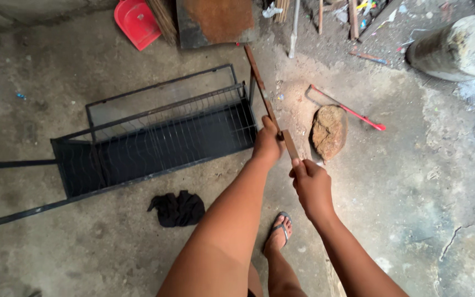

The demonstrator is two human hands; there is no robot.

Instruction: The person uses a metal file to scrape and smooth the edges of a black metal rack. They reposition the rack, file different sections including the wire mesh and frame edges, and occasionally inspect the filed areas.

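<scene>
Both arms are bare from the hands up to where they leave the picture at 6 o'clock, with no sleeve, watch, ring or glove on the left hand or the right hand. Between the arms, toward 6 o'clock, a bare lower leg ends in a foot wearing a flip-flop sandal with a grey thong strap between the toes.

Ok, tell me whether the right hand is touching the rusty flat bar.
Touching. The head view shows the right hand gripping the near end of the rusty flat bar, fingers wrapped around it; the left hand grips it further up.
</scene>
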